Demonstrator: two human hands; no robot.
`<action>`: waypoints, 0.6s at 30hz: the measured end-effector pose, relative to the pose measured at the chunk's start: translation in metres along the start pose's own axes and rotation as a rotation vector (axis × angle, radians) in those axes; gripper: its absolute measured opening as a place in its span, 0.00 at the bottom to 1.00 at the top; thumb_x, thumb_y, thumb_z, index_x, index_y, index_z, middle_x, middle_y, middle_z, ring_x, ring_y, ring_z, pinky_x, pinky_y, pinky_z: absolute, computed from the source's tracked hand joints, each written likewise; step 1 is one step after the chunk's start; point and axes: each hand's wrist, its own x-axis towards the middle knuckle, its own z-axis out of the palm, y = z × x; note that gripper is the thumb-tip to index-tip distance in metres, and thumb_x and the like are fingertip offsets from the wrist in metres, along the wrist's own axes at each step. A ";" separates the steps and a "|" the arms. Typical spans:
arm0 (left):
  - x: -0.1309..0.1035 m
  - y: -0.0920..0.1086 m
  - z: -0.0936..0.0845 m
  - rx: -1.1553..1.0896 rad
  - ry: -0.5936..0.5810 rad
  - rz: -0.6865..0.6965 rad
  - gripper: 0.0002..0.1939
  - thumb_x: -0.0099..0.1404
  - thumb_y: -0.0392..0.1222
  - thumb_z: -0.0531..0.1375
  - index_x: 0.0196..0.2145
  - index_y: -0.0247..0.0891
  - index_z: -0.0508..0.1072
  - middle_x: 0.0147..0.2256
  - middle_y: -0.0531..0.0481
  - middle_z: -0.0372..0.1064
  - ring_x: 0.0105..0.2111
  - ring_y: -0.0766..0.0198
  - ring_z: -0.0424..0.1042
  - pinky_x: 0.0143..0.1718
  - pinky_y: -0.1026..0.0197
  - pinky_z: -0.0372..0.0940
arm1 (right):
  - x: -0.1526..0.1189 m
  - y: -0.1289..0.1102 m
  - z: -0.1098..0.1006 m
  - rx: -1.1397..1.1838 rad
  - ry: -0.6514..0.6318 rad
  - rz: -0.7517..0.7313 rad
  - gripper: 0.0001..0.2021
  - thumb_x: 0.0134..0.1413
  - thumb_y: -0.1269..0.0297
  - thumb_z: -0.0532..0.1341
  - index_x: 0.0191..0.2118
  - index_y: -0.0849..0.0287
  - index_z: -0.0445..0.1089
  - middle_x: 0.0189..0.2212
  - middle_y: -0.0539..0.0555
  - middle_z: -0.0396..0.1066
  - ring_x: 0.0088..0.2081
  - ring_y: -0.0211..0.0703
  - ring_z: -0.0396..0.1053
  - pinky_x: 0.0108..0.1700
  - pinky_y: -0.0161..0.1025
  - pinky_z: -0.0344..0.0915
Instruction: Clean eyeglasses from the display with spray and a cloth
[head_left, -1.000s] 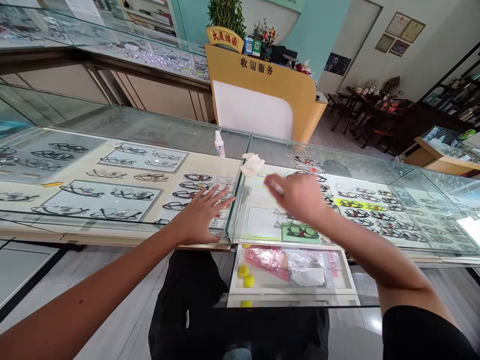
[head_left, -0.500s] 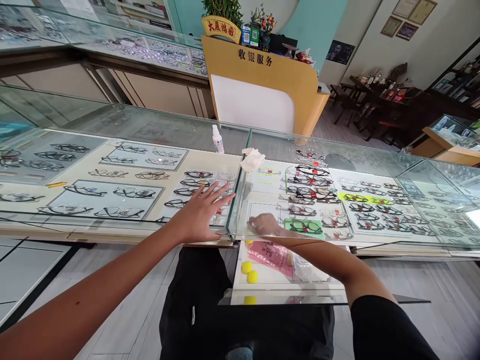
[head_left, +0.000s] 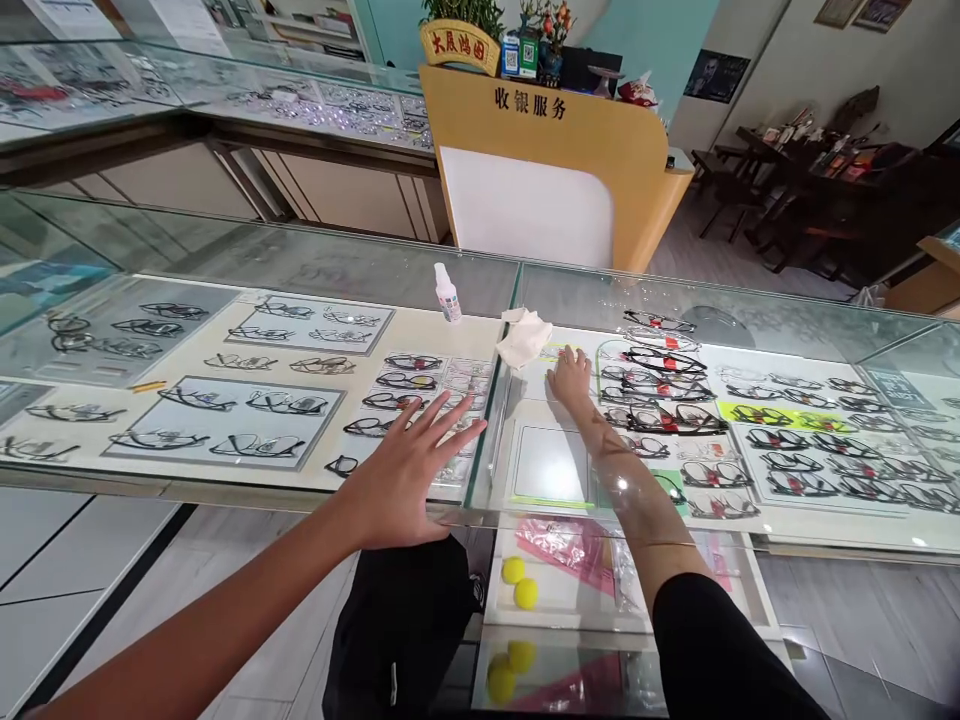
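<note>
My left hand [head_left: 409, 460] rests on the glass top of the display case, fingers spread, above rows of eyeglasses [head_left: 390, 400]. Under the glass, my right hand [head_left: 571, 380] reaches deep into the right section of the case. Its fingers are apart and bent at a thin-rimmed pair of eyeglasses [head_left: 553, 351] with yellow-green edging, partly hidden by the hand; a firm hold does not show. Near it, on the glass, lies a crumpled white cloth [head_left: 525, 338]. Dark-framed eyeglasses [head_left: 667, 360] with red tags lie right of my right hand.
A white spray bottle [head_left: 448, 295] stands on the glass. Below my right arm an open drawer [head_left: 562, 622] holds yellow round pieces [head_left: 526, 593] and a pink plastic bag [head_left: 570, 550]. A glass divider [head_left: 491, 400] separates the case sections. Beyond stands a wooden counter [head_left: 540, 130].
My right hand has moved forward inside the case, from the front white panel to the thin-rimmed eyeglasses, its fingers opening. My left hand stays spread on the glass. The view has shifted slightly.
</note>
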 end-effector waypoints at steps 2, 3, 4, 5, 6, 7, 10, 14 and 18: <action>0.000 0.000 0.000 -0.006 -0.012 -0.003 0.63 0.51 0.61 0.71 0.78 0.49 0.49 0.80 0.46 0.34 0.78 0.30 0.35 0.76 0.29 0.36 | 0.007 0.002 0.007 0.007 -0.010 0.002 0.32 0.72 0.59 0.50 0.73 0.75 0.57 0.77 0.71 0.48 0.75 0.70 0.43 0.73 0.61 0.41; 0.001 0.000 0.000 -0.009 -0.017 -0.001 0.63 0.51 0.61 0.71 0.79 0.49 0.49 0.80 0.45 0.34 0.78 0.30 0.36 0.76 0.29 0.35 | 0.010 0.002 0.009 0.009 -0.016 0.001 0.32 0.72 0.59 0.49 0.73 0.75 0.57 0.77 0.71 0.48 0.75 0.69 0.42 0.74 0.61 0.40; 0.001 0.000 -0.001 -0.012 -0.021 0.001 0.63 0.51 0.61 0.71 0.79 0.48 0.49 0.80 0.45 0.34 0.78 0.30 0.36 0.77 0.29 0.35 | 0.012 0.003 0.010 0.010 -0.023 -0.002 0.32 0.72 0.59 0.49 0.73 0.75 0.57 0.77 0.71 0.49 0.75 0.69 0.42 0.74 0.61 0.39; 0.001 0.000 -0.001 -0.015 -0.024 0.002 0.63 0.51 0.61 0.71 0.79 0.48 0.49 0.80 0.44 0.34 0.78 0.30 0.36 0.77 0.30 0.35 | 0.013 0.003 0.010 0.010 -0.029 -0.005 0.32 0.72 0.59 0.49 0.73 0.75 0.57 0.77 0.72 0.49 0.75 0.69 0.42 0.74 0.61 0.38; 0.002 0.000 -0.001 -0.018 -0.026 0.001 0.64 0.51 0.60 0.72 0.79 0.48 0.49 0.80 0.44 0.34 0.78 0.30 0.36 0.77 0.30 0.34 | 0.014 0.002 0.009 0.010 -0.035 -0.010 0.32 0.72 0.59 0.49 0.73 0.76 0.58 0.76 0.72 0.50 0.75 0.69 0.42 0.74 0.61 0.38; 0.002 0.000 -0.001 -0.021 -0.028 -0.004 0.64 0.50 0.60 0.72 0.79 0.49 0.49 0.79 0.45 0.35 0.78 0.30 0.36 0.77 0.30 0.34 | 0.015 0.002 0.007 0.009 -0.038 -0.014 0.31 0.72 0.59 0.49 0.72 0.76 0.58 0.76 0.73 0.51 0.75 0.69 0.42 0.74 0.61 0.38; 0.001 0.000 -0.002 -0.027 -0.034 -0.011 0.64 0.50 0.59 0.73 0.78 0.50 0.49 0.79 0.45 0.36 0.78 0.30 0.35 0.77 0.30 0.35 | 0.013 -0.001 -0.002 0.003 -0.030 -0.019 0.32 0.72 0.59 0.49 0.72 0.76 0.59 0.75 0.72 0.52 0.75 0.69 0.43 0.74 0.62 0.37; 0.001 0.002 -0.005 -0.030 -0.016 -0.003 0.62 0.53 0.63 0.70 0.79 0.49 0.49 0.79 0.45 0.36 0.78 0.32 0.35 0.77 0.31 0.36 | -0.009 -0.012 -0.020 -0.004 0.054 -0.054 0.34 0.72 0.59 0.49 0.75 0.77 0.53 0.77 0.72 0.49 0.76 0.68 0.40 0.75 0.61 0.37; 0.001 0.003 -0.005 -0.021 0.001 0.007 0.62 0.54 0.68 0.69 0.79 0.47 0.49 0.79 0.44 0.35 0.78 0.33 0.36 0.77 0.32 0.36 | -0.070 -0.031 -0.033 -0.003 0.077 -0.151 0.35 0.73 0.59 0.47 0.77 0.75 0.48 0.78 0.72 0.45 0.78 0.66 0.39 0.75 0.60 0.40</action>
